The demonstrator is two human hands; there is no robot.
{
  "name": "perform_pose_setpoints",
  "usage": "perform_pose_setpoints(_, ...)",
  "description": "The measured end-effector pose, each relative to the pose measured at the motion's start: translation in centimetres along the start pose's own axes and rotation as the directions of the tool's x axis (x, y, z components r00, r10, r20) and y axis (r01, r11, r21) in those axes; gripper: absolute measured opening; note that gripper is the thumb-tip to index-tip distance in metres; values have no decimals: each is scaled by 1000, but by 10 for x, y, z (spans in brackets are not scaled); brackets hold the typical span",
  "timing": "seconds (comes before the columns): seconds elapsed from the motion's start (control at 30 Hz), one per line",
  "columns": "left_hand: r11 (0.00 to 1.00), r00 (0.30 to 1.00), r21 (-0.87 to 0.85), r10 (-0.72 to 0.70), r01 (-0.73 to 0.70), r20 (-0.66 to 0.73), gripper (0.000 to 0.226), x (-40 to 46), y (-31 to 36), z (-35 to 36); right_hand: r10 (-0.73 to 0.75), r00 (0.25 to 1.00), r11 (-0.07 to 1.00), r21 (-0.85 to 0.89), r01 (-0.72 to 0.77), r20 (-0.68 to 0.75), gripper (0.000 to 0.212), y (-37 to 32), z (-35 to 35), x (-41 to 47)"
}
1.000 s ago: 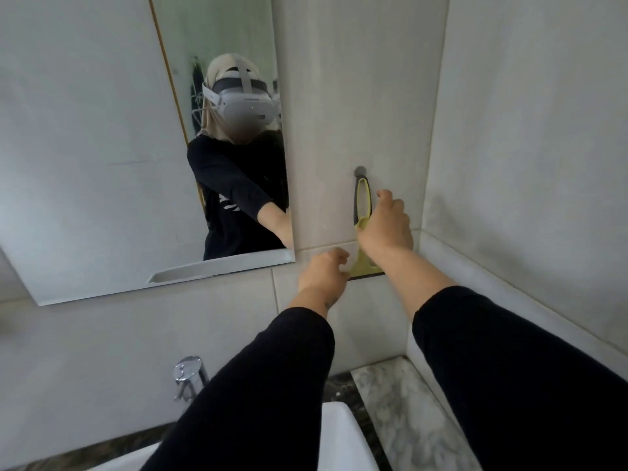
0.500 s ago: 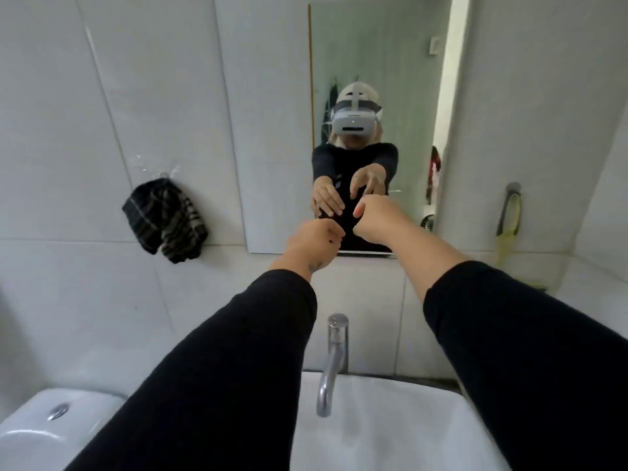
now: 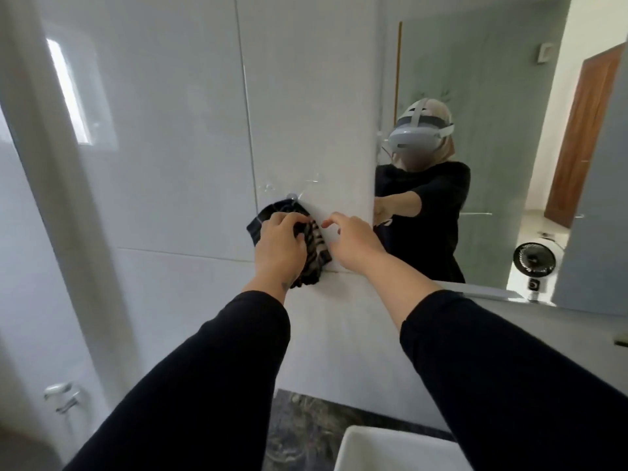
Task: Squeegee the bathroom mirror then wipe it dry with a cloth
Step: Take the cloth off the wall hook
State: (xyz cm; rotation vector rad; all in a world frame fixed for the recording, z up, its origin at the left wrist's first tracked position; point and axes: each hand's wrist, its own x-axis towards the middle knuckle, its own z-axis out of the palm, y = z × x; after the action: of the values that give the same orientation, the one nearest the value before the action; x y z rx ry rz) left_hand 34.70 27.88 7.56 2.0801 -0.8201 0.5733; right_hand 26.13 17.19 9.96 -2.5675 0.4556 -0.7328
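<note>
A dark striped cloth [image 3: 314,248] hangs from a small hook [image 3: 293,196] on the white tiled wall, left of the mirror [image 3: 503,96]. My left hand [image 3: 280,244] lies on the cloth with its fingers curled into the fabric. Just to the right, my right hand [image 3: 351,241] hovers with fingers apart, its fingertips close to the cloth's right edge. The mirror fills the upper right and shows my reflection reaching out. No squeegee shows in this view.
A white sink [image 3: 390,450] sits at the bottom on a dark marble counter [image 3: 306,433]. A chrome fitting [image 3: 63,396] is low on the left wall. A white post [image 3: 51,158] runs down the left side. A black fan [image 3: 533,258] appears reflected.
My view swung left from the squeegee on its hook, past the mirror, to the cloth. Both hands left the squeegee and moved to the cloth; the left hand now grips it.
</note>
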Motion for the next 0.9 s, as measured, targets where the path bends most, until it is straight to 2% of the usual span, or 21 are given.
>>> perform_pose_setpoints(0.1,998,998,11,-56,56,-40,40,15,-33,-1,-42,995,998,50,46,-86,36,-13,29,21)
perform_pose_setpoints(0.2,986,985,-12,-168,168,28,45,27,-57,2,-47,976,997,44,58,-214,34,-23,54,37)
perform_pose_setpoints(0.33,957,970,-173,-215,232,113,51,37,-75,9,0,930,1000,12,5,-369,34,-30,77,52)
perform_pose_setpoints(0.43,947,970,-238,-178,214,163,58,43,-78,12,60,902,998,-5,-69,-428,28,-32,85,62)
perform_pose_setpoints(0.53,937,982,-302,-148,178,118,60,45,-79,10,68,884,996,-13,-84,-463,21,-38,87,70)
perform_pose_setpoints(0.73,951,996,-300,-92,83,-18,59,54,-69,-16,82,911,996,49,-68,-404,43,-52,63,68)
perform_pose_setpoints(0.77,953,997,-297,-77,65,-27,60,55,-65,-21,103,909,993,95,-70,-404,42,-53,58,66)
perform_pose_setpoints(0.87,946,999,-324,-30,15,-42,60,57,-49,-35,259,881,920,378,-100,-395,31,-56,41,62)
perform_pose_setpoints(0.9,939,999,-344,-11,-7,-51,60,57,-41,-40,258,873,915,395,-83,-414,30,-57,33,60)
